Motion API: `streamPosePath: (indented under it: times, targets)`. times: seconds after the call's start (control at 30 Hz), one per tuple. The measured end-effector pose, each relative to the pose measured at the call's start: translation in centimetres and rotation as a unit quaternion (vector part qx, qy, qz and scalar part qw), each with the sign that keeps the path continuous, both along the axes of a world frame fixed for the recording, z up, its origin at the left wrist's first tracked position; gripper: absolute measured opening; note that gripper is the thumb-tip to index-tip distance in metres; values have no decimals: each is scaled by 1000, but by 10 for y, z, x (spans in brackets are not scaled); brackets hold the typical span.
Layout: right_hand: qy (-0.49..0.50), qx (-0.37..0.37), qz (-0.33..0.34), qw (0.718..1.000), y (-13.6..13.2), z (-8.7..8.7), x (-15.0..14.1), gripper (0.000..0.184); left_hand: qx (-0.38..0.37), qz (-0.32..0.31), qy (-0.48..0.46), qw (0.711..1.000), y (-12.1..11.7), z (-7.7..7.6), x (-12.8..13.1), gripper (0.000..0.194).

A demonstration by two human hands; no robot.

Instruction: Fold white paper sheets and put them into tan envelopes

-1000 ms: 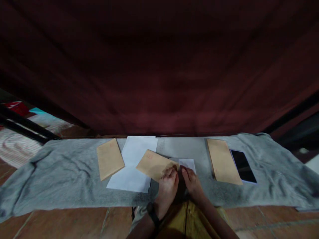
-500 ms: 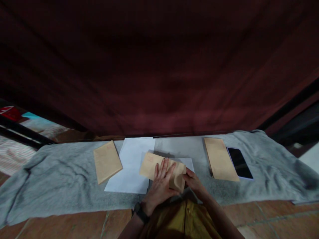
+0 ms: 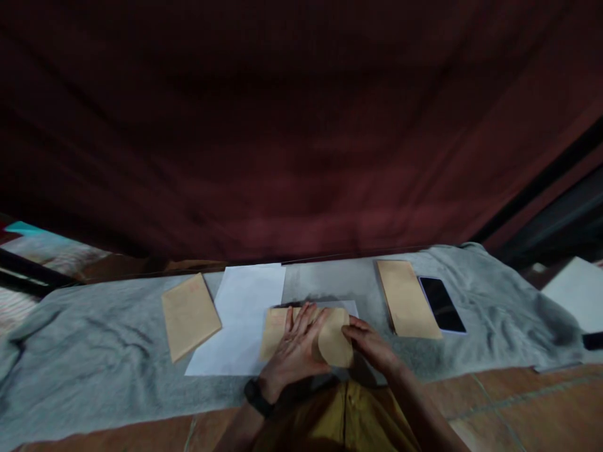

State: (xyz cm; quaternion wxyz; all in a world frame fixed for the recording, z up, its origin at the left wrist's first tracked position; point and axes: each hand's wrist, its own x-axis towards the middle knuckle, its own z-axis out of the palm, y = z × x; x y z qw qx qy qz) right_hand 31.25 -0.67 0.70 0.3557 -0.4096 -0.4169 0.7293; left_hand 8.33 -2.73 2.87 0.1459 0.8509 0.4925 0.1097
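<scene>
A brown paper envelope (image 3: 336, 348) lies crosswise in front of me, its rounded flap folded over at the right end. My left hand (image 3: 299, 342), with a dark watch on the wrist, rests flat on it with fingers spread. At the envelope's right edge, my right hand (image 3: 370, 342) pinches the flap end between thumb and fingers. Under the envelope are white paper sheets (image 3: 249, 289), one stretching out to the left and another showing behind it. Part of the envelope is hidden by my left hand.
Another brown envelope (image 3: 191, 317) lies to the left, overlapping the white sheet. On the right, a stack of brown envelopes (image 3: 407, 298) sits beside a phone (image 3: 443, 304). A grey cloth (image 3: 113, 351) covers the surface; a dark red curtain (image 3: 301, 157) hangs behind.
The envelope has turned from slanted to nearly straight and lies flatter. Its flap now shows folded over at the right end. The whole view has shifted slightly.
</scene>
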Motion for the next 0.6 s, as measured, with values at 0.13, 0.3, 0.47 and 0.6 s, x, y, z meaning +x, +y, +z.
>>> streamPosePath:
  times: [0.13, 0.3, 0.47, 0.6]
  targets:
    - [16, 0, 27, 1000, 1, -3, -3, 43, 1, -7, -2, 1000, 0, 1, -4, 131]
    - [-143, 138, -39, 979, 11, -17, -10, 31, 44, 9, 30, 999, 0, -4, -2, 122]
    - [-195, 164, -73, 964, 7, -25, -7, 22, 60, 13, 49, 997, -3, -13, 2, 108]
    - [-310, 216, -133, 916, 0, -19, -1, 24, 58, 18, 39, 997, -4, -16, 7, 110]
